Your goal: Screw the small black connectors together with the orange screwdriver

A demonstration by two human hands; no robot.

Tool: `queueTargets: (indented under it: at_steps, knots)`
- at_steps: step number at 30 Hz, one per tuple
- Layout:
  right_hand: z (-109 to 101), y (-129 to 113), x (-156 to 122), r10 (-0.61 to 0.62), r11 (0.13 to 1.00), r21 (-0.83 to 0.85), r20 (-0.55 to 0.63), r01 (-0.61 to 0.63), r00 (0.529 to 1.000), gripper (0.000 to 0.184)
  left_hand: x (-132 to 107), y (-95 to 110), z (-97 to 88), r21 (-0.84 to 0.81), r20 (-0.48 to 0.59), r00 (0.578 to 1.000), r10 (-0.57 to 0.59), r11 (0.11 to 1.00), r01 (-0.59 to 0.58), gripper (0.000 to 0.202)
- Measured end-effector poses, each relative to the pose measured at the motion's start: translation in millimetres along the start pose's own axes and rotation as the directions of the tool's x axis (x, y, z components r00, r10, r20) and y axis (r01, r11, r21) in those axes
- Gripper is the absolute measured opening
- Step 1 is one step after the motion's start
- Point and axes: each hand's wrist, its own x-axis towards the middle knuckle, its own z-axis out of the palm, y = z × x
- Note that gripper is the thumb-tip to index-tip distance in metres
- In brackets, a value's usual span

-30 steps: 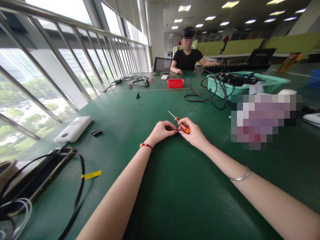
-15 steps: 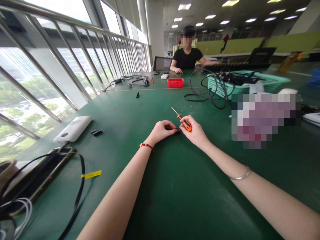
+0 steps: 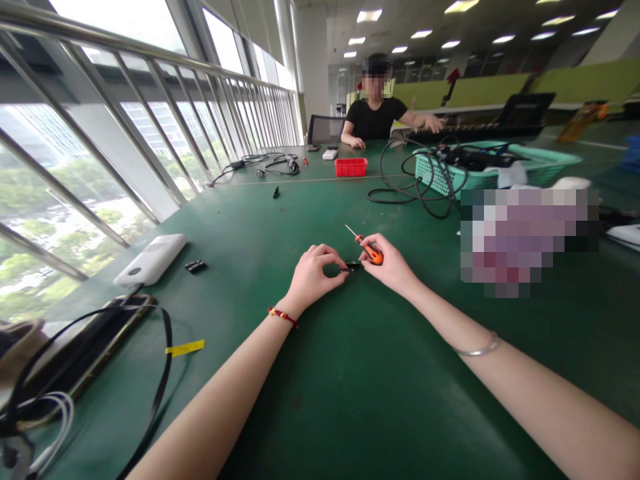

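Note:
My right hand [image 3: 391,267] is closed round a small orange-handled screwdriver [image 3: 370,250], its thin metal shaft pointing up and away to the left. My left hand [image 3: 313,275] pinches thumb and forefinger together at one end of a small black part [image 3: 353,265] that lies on the green table [image 3: 350,373] between the two hands. The right fingertips touch the other end of that part. A red cord bracelet sits on the left wrist and a silver bangle on the right forearm.
A white box [image 3: 150,259] and a small black piece [image 3: 195,267] lie at the left, with black cables and a yellow tag [image 3: 184,347] nearer. Farther off are a red tray [image 3: 351,167], a teal basket [image 3: 480,170] with cables, and a seated person [image 3: 377,110].
My left hand has drawn back a little toward me, uncovering the small black part between the hands. The screwdriver has shifted slightly in my right hand.

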Motion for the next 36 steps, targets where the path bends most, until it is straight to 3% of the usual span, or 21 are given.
queueTargets:
  at_steps: [13,23,36]
  knots:
    - [3.7,-1.0,0.8,-0.045,0.996,-0.076,0.077,0.051,0.996,0.029,4.5,3.6,4.3,0.133,0.101,0.995,-0.01,0.991,-0.004,0.008]
    - [0.8,-2.0,2.0,0.003,0.999,-0.046,-0.182,-0.011,0.983,0.023,9.0,-6.8,8.7,0.024,0.133,0.99,-0.053,0.998,0.051,0.008]
    - [1.1,-5.0,2.1,0.003,0.998,-0.062,-0.182,-0.015,0.983,0.022,9.2,1.5,8.0,0.087,0.123,0.99,-0.073,0.994,0.063,0.007]
